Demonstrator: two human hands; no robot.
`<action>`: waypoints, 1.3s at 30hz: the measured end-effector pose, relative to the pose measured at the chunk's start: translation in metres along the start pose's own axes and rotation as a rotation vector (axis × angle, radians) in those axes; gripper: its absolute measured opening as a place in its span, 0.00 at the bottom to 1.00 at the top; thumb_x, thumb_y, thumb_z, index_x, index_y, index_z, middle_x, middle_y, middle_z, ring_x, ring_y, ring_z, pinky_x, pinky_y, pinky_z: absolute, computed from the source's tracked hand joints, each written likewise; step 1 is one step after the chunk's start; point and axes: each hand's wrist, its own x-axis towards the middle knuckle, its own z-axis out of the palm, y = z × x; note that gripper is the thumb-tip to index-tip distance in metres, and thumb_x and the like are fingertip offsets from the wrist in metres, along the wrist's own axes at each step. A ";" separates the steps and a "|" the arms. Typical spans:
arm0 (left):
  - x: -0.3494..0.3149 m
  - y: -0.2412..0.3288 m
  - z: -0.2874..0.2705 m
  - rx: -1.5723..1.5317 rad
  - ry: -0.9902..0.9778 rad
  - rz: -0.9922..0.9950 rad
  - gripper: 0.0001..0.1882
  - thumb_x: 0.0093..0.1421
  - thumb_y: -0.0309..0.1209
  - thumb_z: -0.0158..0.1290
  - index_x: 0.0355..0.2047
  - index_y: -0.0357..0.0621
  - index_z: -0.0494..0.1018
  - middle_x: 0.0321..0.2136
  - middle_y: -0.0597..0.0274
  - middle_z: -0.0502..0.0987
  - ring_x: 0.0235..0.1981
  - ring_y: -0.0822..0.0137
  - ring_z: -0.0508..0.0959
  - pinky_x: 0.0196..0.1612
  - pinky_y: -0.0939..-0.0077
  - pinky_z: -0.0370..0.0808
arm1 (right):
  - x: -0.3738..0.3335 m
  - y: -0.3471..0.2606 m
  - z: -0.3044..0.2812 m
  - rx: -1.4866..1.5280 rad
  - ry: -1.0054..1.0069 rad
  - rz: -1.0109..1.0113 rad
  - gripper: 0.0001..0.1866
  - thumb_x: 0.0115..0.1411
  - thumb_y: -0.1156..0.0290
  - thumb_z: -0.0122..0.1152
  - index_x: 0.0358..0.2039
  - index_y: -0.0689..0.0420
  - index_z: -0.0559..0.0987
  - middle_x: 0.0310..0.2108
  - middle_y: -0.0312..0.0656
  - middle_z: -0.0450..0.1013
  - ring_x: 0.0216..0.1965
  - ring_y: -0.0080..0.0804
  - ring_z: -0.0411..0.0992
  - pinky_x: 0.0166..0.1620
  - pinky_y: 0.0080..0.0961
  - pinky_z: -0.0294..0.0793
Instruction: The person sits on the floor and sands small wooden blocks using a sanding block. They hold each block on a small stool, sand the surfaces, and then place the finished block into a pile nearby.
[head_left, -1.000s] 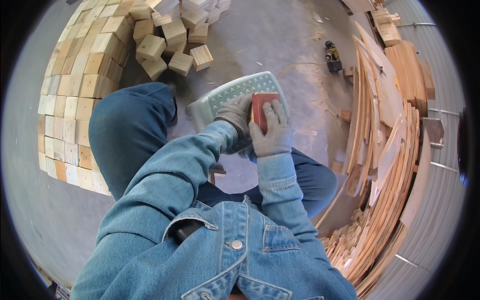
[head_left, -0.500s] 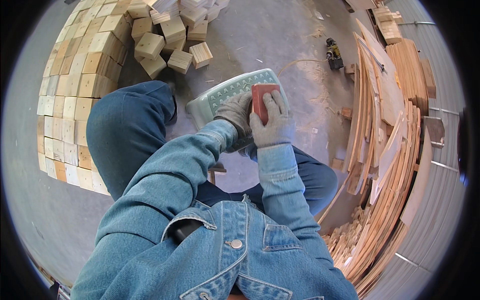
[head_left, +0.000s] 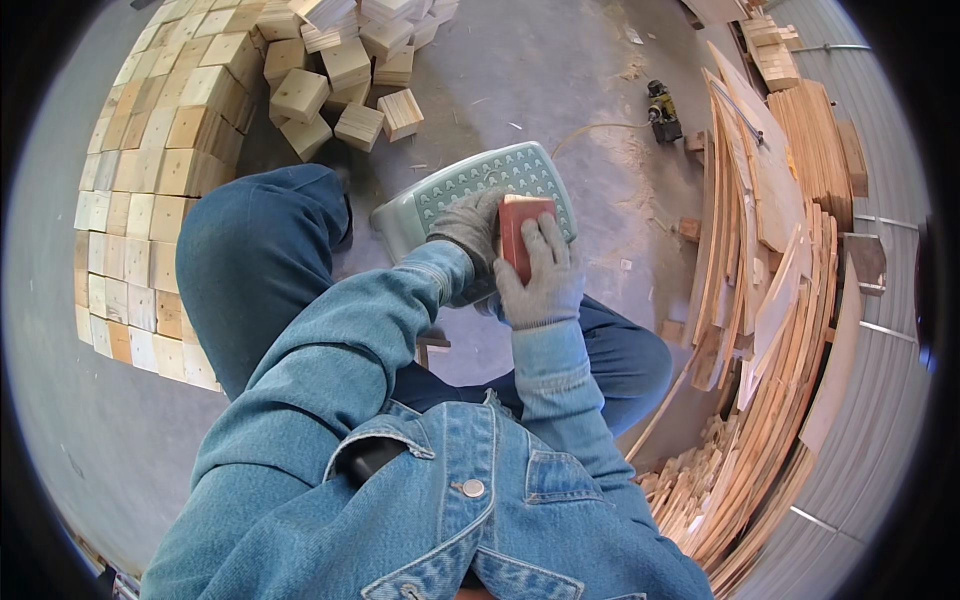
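Head camera: the right hand (head_left: pixel 545 275), in a grey knit glove, is clamped on a red block (head_left: pixel 516 236), its fingers laid over the top face and its thumb at the near left edge. The left hand (head_left: pixel 467 230), gloved alike, is curled just beside the block's left side; its fingertips are hidden, so I cannot tell what it grips. The block sits over the right part of a pale green stool (head_left: pixel 455 185) with raised marks on its top, just beyond the person's bent knees. On the grey floor (head_left: pixel 560 60), small wooden blocks lie in a loose heap (head_left: pixel 300 95) beyond the left knee (head_left: pixel 255 225), beside a neat stack of blocks (head_left: pixel 140 220). Farther right lies a yellow-and-black power tool (head_left: pixel 662 112) with a thin hose (head_left: pixel 605 126), near a long pile of boards (head_left: pixel 805 290)
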 end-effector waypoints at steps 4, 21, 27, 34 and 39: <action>-0.004 0.008 0.000 -0.056 0.018 0.000 0.42 0.47 0.45 0.73 0.62 0.53 0.70 0.57 0.46 0.77 0.61 0.44 0.76 0.67 0.56 0.72 | -0.032 -0.006 -0.010 0.042 -0.074 0.111 0.38 0.49 0.60 0.77 0.63 0.54 0.80 0.68 0.50 0.71 0.59 0.58 0.73 0.64 0.54 0.71; 0.001 0.008 -0.002 -0.052 0.015 0.005 0.44 0.47 0.47 0.71 0.65 0.55 0.69 0.57 0.46 0.77 0.61 0.42 0.76 0.67 0.53 0.71 | 0.067 0.017 0.031 0.046 0.062 0.107 0.33 0.53 0.58 0.76 0.59 0.57 0.83 0.65 0.55 0.74 0.65 0.57 0.71 0.68 0.48 0.70; -0.001 0.015 -0.012 -0.092 -0.082 -0.018 0.45 0.48 0.45 0.70 0.66 0.53 0.67 0.62 0.47 0.74 0.65 0.44 0.73 0.70 0.54 0.68 | 0.027 0.009 0.010 0.006 0.007 0.054 0.36 0.52 0.58 0.76 0.61 0.58 0.81 0.66 0.54 0.72 0.63 0.56 0.72 0.70 0.54 0.65; 0.001 -0.001 0.004 -0.008 0.032 0.006 0.42 0.42 0.41 0.75 0.59 0.55 0.73 0.55 0.47 0.79 0.59 0.42 0.78 0.64 0.56 0.74 | -0.006 -0.001 0.001 0.081 -0.019 0.091 0.35 0.49 0.61 0.77 0.59 0.55 0.82 0.67 0.52 0.72 0.62 0.56 0.72 0.69 0.58 0.65; 0.000 0.008 -0.007 -0.079 -0.102 -0.006 0.43 0.50 0.46 0.69 0.66 0.53 0.68 0.60 0.47 0.75 0.64 0.43 0.73 0.70 0.54 0.68 | 0.006 0.006 0.007 0.070 0.069 0.022 0.34 0.48 0.61 0.77 0.58 0.55 0.83 0.65 0.52 0.73 0.62 0.57 0.73 0.67 0.56 0.67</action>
